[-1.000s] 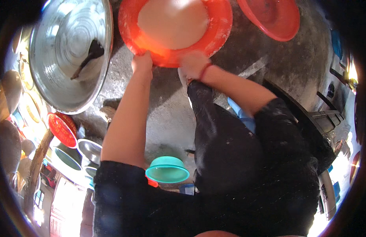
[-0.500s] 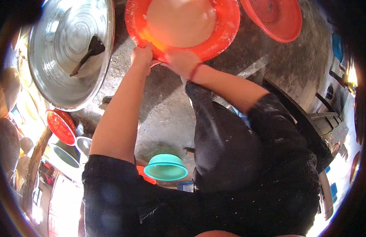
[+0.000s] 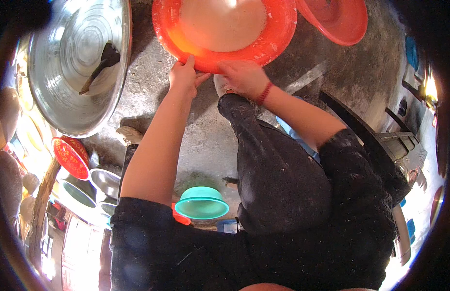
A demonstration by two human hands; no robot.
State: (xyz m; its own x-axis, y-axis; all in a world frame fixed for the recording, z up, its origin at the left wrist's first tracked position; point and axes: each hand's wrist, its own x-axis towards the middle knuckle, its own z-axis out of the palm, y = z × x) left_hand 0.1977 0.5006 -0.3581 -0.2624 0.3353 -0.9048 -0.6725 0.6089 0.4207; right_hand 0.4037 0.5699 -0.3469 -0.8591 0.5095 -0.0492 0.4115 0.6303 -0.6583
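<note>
An orange-red plastic basin (image 3: 167,36) stands at the top middle, holding a pale, smooth liquid (image 3: 222,31). Whitish smears mark its rim. At the near edge my left hand (image 3: 184,77) grips the rim, thumb on top and fingers beneath. To its right, my right hand (image 3: 245,80) with a red wrist cord is closed on the same rim; part of its fingers is hidden. A large round metal tray (image 3: 101,104) lies to the left, and in it rests a black spatula-like tool (image 3: 109,56).
Another red basin (image 3: 339,22) is at the upper right. Near my legs on the floor sits a teal bowl (image 3: 202,203). Farther left are a red patterned basin (image 3: 68,159) and a metal bowl (image 3: 107,182). A dark wooden piece of furniture (image 3: 360,131) stands close on the right.
My right hand has shifted right along the near rim, and my left hand has moved slightly right and nearer. The view has shifted a little, bringing my left foot out beside my arm.
</note>
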